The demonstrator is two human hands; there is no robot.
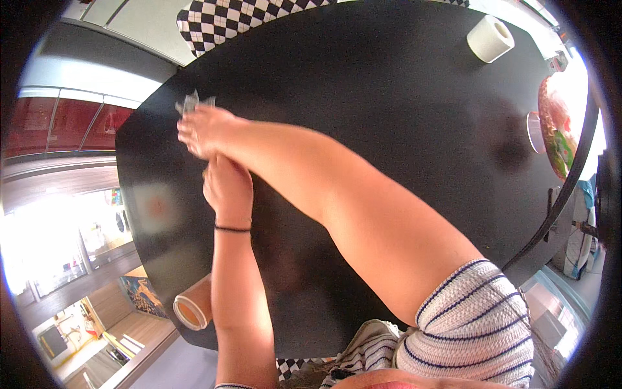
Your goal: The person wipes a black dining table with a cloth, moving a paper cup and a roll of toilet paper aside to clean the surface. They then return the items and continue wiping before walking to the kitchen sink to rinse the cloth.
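Note:
On the left part of a black table [388,92], my right hand [209,129] lies over a crumpled pale tissue or cloth [191,103], whose edges stick out beyond the fingers; the palm side is hidden. Just below it, my left hand [228,187], with a thin dark band at the wrist, touches or nearly touches the right wrist. Its fingers are curled and blurred, and whether anything is inside them cannot be seen. Beside my left forearm stands a cup [193,309] with an orange-brown content or wall, partly covered by the arm.
A white paper roll [491,39] stands at the table's far right. Near the right edge is a red and green patterned round object [558,129] above a small white-rimmed container [535,132]. A seat with a black-and-white checkered cover [228,24] adjoins the far edge.

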